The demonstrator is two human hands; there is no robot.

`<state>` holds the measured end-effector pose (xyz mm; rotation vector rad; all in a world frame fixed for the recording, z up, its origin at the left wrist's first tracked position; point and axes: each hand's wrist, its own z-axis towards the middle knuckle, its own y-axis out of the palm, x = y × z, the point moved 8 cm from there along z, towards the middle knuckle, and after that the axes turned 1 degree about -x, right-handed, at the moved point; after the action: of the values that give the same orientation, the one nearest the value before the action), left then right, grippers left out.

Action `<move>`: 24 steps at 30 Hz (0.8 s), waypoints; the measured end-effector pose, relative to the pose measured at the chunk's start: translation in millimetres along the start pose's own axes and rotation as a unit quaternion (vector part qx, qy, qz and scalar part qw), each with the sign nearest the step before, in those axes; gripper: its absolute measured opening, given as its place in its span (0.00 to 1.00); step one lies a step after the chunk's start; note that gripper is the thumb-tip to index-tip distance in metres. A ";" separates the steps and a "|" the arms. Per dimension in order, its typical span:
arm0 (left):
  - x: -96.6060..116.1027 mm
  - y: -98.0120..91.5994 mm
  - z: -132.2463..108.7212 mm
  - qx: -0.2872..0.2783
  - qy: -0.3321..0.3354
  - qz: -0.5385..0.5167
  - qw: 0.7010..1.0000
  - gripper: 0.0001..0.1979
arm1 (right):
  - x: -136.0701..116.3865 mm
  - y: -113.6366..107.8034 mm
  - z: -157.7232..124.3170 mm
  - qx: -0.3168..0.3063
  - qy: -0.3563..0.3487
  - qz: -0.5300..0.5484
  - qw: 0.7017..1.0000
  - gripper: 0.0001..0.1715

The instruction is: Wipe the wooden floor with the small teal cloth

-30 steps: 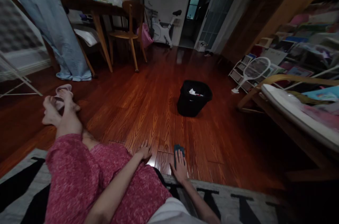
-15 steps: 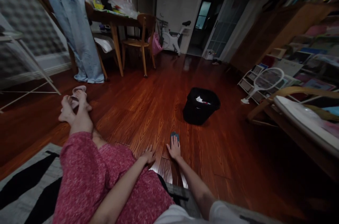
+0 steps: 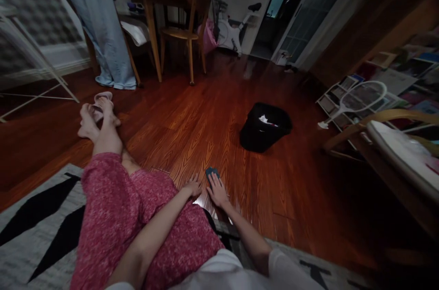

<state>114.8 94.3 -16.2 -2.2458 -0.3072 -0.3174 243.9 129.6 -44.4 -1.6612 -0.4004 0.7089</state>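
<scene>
My right hand lies flat with fingers stretched out, pressing on a small dark teal cloth on the wooden floor. Part of the cloth is covered by the fingers and its far edge shows beyond them. Just to the left, my left hand rests on the floor beside my leg in pink trousers. Its fingers are spread and nothing is in them. A narrow gap separates the two hands.
A black waste bin with some white scraps inside stands ahead and to the right. A wooden chair and table are further off. A white racket leans by shelves at right. I sit on a grey patterned rug.
My right hand and the cloth under it have slid left, closer to my left hand. The left hand stays about where it was. The view has tilted slightly downward.
</scene>
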 end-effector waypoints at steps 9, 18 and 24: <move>0.0 -3.6 -5.8 -0.013 -0.023 -0.021 0.999 0.39 | 67.3 -45.2 109.3 -0.040 0.136 0.022 0.990 0.38; -18.2 -2.7 5.2 0.092 -0.054 -0.096 0.990 0.20 | 16.6 4.5 -52.5 0.027 -0.004 0.016 1.000 0.38; -155.2 -70.5 -40.1 0.172 -0.168 -0.080 0.967 0.27 | 5.8 15.3 -120.5 0.031 -0.018 0.023 0.999 0.34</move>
<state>-58.5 90.0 8.2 -1.9263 -0.6716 0.0378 324.4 38.6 -49.9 -1.6062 -0.3634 0.7803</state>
